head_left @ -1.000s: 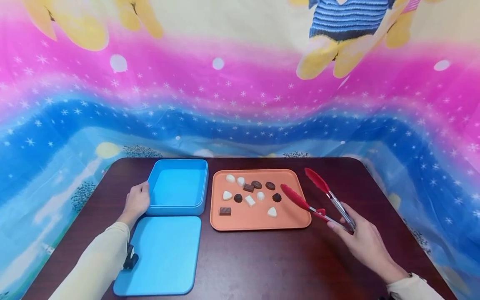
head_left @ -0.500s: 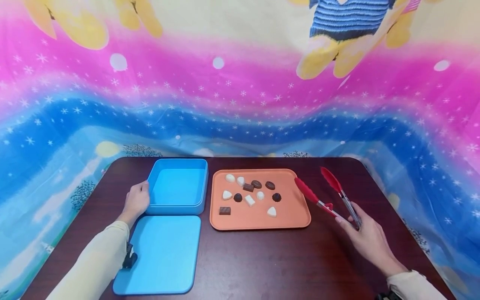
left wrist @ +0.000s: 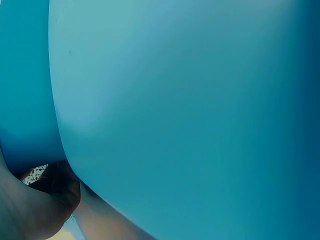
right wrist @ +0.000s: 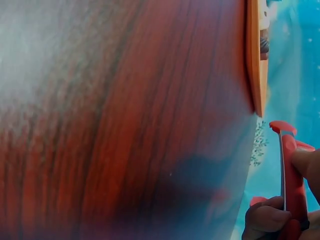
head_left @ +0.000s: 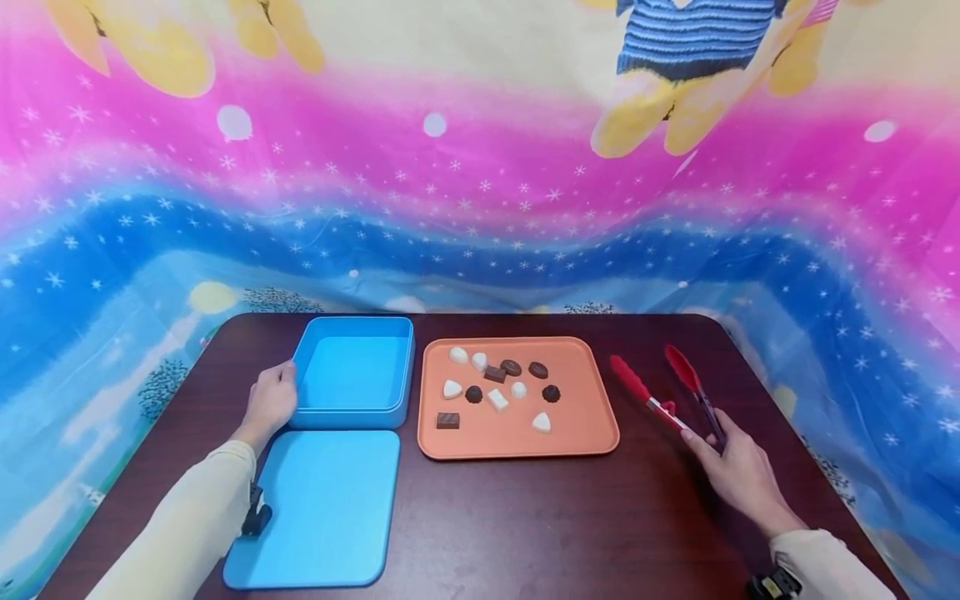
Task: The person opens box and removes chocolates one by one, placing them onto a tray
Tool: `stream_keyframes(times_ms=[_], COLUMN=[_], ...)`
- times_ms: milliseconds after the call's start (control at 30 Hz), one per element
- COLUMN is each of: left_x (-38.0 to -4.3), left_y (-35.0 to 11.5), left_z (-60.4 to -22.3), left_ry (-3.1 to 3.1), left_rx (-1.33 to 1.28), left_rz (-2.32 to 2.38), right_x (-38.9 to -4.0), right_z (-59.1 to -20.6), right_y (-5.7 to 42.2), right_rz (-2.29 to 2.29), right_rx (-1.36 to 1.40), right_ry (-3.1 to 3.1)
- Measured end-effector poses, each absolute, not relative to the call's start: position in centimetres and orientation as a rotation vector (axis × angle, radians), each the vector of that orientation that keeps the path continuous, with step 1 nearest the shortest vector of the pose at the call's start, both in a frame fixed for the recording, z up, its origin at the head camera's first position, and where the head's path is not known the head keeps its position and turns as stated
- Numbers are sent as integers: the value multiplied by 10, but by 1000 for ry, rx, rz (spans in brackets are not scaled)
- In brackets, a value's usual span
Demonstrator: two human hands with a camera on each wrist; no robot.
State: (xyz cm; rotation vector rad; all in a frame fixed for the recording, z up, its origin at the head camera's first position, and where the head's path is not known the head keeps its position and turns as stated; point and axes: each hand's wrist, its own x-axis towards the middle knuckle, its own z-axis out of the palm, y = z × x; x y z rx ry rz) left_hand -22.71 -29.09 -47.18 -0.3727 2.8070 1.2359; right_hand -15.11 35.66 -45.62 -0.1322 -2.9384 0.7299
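At the left my left hand (head_left: 272, 402) grips the near-left side of a light-blue square box (head_left: 348, 419), whose inside is bare; its fingertips are partly hidden. In the left wrist view that hand (left wrist: 35, 212) sits against the box wall (left wrist: 30, 125). My right hand (head_left: 742, 475) holds a pair of red-tipped metal tongs (head_left: 632, 380) by the handles, right of the orange tray (head_left: 577, 429). The tongs' arms are spread, with nothing between the tips. Several brown chocolates (head_left: 551, 393) and white chocolates (head_left: 542, 422) lie scattered on the tray.
A flat blue lid (head_left: 322, 508) lies in front of the box, under my left forearm. Box, lid and tray share a dark reddish-brown table (head_left: 510, 533). A patterned cloth (head_left: 480, 208) hangs right behind the table's far edge.
My right hand has moved right with the tongs, so their tips have left the space over the tray. The left hand, box and chocolates look unchanged.
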Motion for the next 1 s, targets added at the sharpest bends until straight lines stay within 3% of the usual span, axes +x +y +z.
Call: stream_keyframes(times_ms=[1000], left_x=[-226], left_y=[-291], left_z=[-471], left_ry=[2797], left_rx=[-372], left_rz=[1249], right_x=[-167], right_z=[-451], right_y=[372], right_rz=[598], right_rx=[-213], right_ry=[-3222])
